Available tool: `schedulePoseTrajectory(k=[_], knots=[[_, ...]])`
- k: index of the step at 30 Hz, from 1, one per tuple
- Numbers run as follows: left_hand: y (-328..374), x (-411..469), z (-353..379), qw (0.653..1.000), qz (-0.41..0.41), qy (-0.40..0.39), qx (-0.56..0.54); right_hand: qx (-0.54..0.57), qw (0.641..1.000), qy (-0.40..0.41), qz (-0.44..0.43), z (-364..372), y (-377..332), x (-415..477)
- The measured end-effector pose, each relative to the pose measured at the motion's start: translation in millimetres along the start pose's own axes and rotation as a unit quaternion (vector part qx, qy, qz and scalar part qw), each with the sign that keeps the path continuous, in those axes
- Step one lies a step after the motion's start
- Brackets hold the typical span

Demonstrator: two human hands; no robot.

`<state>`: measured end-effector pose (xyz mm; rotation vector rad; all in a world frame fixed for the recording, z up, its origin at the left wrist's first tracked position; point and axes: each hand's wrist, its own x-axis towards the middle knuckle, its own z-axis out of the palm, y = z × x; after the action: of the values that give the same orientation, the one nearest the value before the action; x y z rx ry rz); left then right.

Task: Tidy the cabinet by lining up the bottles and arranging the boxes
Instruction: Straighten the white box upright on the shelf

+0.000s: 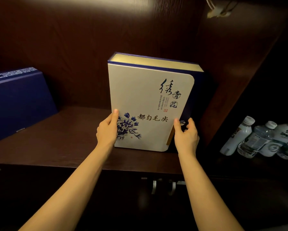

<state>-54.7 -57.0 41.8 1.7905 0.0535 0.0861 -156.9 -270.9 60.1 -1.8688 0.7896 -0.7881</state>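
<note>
A large white tea gift box (145,100) with blue flower print and a navy spine stands upright on the dark wooden shelf (64,140), leaning back toward the cabinet wall. My left hand (107,129) grips its lower left edge, thumb on the front face. My right hand (186,135) grips the lower right edge by the navy flap. A second, navy blue box (18,100) stands tilted at the far left of the same shelf. Several clear and white plastic bottles (260,139) stand clustered in the darker compartment to the right.
A dark vertical divider (236,84) separates the shelf from the bottle compartment. Below the shelf are closed cabinet doors with metal handles (163,185). A pale object with a cord (220,10) hangs at the top right.
</note>
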Motion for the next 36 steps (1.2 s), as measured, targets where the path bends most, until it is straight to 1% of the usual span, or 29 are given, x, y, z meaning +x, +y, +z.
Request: schedulePoseTrajectory(k=[3,11,17,22,27,30,33,36], knots=[[-1.2,-4.5,-2.6,1.0,0.006,0.002,0.011,0.0,1.0,-0.001,0.001,-2.8,0.4,-4.7],[-1.2,-4.3,-2.7,1.0,0.001,-0.011,-0.004,-0.004,1.0,-0.01,0.005,-1.9,-0.7,-4.7],[-2.9,-1.7,-3.1,1.0,0.011,-0.016,0.011,-0.011,1.0,-0.016,0.002,-1.3,1.2,-3.2],[-6.3,-1.7,-8.5,0.997,0.038,-0.053,0.029,-0.025,0.999,-0.033,-0.014,-2.1,4.1,-4.7],[-6.1,-10.6,-28.7,0.996,0.065,-0.048,0.039,-0.043,0.996,-0.015,-0.076,-11.3,-2.1,-11.3],[-2.1,-18.6,-48.3,0.993,0.096,-0.037,0.053,-0.062,0.99,0.014,-0.123,-20.0,-11.1,-22.1],[2.8,-28.4,-74.4,0.987,0.136,-0.014,0.083,-0.08,0.974,0.06,-0.203,-26.2,-24.3,-40.7],[7.5,-38.6,-105.8,0.979,0.168,0.015,0.111,-0.081,0.948,0.074,-0.298,-25.0,-44.9,-60.6]])
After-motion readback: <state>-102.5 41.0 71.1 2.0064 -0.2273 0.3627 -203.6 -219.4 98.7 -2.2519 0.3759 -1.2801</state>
